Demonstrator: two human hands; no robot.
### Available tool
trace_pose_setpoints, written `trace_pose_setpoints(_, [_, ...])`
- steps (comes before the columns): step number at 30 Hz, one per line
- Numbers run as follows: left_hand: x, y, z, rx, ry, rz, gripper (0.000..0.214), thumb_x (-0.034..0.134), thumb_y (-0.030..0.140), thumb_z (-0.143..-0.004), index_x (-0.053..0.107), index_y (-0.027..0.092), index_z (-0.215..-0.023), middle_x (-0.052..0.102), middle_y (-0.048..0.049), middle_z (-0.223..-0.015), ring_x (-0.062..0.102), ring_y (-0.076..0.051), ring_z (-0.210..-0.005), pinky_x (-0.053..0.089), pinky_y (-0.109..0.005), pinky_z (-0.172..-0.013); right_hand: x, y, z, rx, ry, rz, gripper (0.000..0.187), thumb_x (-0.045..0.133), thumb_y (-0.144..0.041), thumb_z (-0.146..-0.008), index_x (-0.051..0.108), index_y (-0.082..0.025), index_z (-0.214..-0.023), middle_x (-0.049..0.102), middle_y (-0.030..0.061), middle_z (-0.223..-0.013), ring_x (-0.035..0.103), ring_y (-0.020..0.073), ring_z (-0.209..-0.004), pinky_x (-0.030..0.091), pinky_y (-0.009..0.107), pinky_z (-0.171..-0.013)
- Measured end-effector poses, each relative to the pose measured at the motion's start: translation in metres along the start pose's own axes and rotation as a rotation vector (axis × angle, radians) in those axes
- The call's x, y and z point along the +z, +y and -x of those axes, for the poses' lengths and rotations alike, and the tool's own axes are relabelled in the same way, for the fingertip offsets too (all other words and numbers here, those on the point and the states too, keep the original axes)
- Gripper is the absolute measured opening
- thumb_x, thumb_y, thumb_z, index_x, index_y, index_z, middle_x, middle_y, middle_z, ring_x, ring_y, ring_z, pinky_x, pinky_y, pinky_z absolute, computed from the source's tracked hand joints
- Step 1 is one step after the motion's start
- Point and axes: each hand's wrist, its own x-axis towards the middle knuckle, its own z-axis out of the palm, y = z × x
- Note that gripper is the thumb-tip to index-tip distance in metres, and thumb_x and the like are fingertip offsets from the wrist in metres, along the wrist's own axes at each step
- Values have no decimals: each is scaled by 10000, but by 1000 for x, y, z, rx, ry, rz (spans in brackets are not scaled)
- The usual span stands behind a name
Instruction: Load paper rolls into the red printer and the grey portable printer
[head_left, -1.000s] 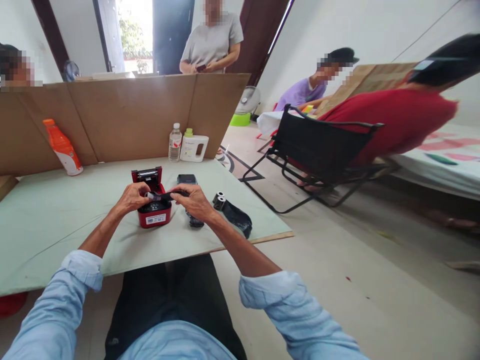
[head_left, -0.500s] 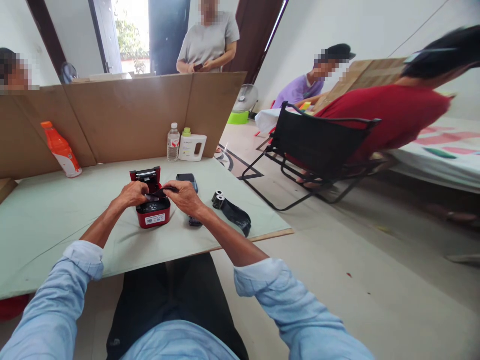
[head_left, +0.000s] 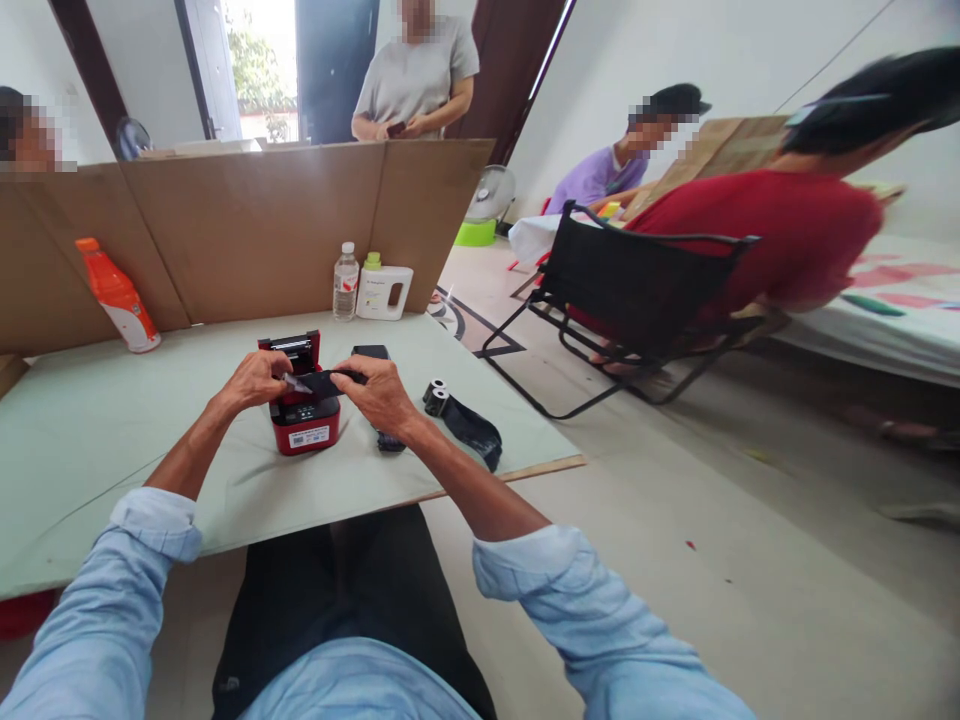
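Observation:
A small red and black printer (head_left: 306, 434) stands on the table with its lid raised and a white label on its front. Above its opening, a black strip (head_left: 319, 383) stretches between my hands. My left hand (head_left: 259, 382) pinches the strip's pale, see-through-looking end. At the other end, the fingers of my right hand (head_left: 381, 392) close on the dark part. Partly hidden behind my right hand lies a dark flat object (head_left: 372, 352). To its right are two small black rolls (head_left: 435, 397) with white rims, beside a wide black band (head_left: 476, 436).
A cardboard screen (head_left: 262, 235) borders the table's far side. Before it stand an orange bottle (head_left: 120, 300), a clear water bottle (head_left: 346, 285) and a white jug (head_left: 385, 292). A black folding chair (head_left: 645, 270) with a seated person is to the right; other people are beyond.
Both hands have lifted slightly, and the left has drawn a little leftward. More of the black strip and its pale end now shows between them. The printer stays put.

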Motion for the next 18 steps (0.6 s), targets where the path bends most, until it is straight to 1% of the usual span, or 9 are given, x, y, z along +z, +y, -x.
trace_pose_setpoints(4, [-17, 18, -1, 73, 11, -61, 336, 635, 208, -715, 803, 189, -1006, 731, -18, -767, 616, -179, -687, 432, -276, -631, 6, 0, 16, 250, 8, -291, 288, 745, -466, -796, 772, -185, -849, 701, 5, -715, 632, 171, -658, 542, 289, -606])
trace_pose_setpoints(6, [-21, 28, -5, 116, -6, -129, 380, 603, 173, -702, 812, 202, -1018, 753, -34, -801, 631, -192, -717, 429, -283, -640, 14, 0, 26, 373, 6, -450, 348, 806, -508, -727, 756, -181, -834, 693, -5, -698, 625, 154, -627, 538, 271, -573])
trace_pose_setpoints(7, [-20, 33, -8, 134, -23, -173, 382, 600, 156, -682, 816, 212, -992, 763, -44, -815, 644, -203, -742, 427, -287, -647, 18, -1, 32, 430, 7, -523, 376, 834, -518, -693, 748, -179, -831, 699, -6, -703, 626, 147, -620, 541, 266, -568])
trace_pose_setpoints(10, [-11, 41, -18, 150, -130, -258, 297, 635, 120, -612, 807, 224, -831, 765, -76, -781, 670, -242, -785, 435, -305, -673, 33, -2, 46, 562, 4, -699, 457, 903, -529, -604, 730, -184, -848, 723, -3, -738, 649, 145, -621, 561, 264, -555])
trace_pose_setpoints(13, [3, 42, -28, 130, -225, -212, 188, 675, 119, -586, 773, 215, -715, 748, -100, -720, 688, -266, -787, 464, -314, -707, 48, -2, 59, 631, 4, -808, 485, 940, -519, -583, 712, -197, -865, 728, -6, -740, 672, 153, -618, 587, 271, -540])
trace_pose_setpoints(15, [10, 40, -32, 135, -258, -196, 185, 671, 120, -587, 774, 214, -709, 764, -108, -750, 700, -274, -817, 480, -312, -736, 56, 0, 64, 670, 11, -863, 467, 948, -490, -607, 694, -203, -875, 721, -12, -718, 686, 155, -594, 599, 270, -533])
trace_pose_setpoints(18, [15, 37, -34, 159, -316, -230, 285, 626, 95, -591, 805, 225, -771, 806, -98, -855, 710, -273, -879, 491, -307, -791, 65, 1, 69, 726, 14, -930, 433, 940, -436, -659, 660, -205, -896, 730, -3, -719, 744, 180, -604, 599, 254, -521])
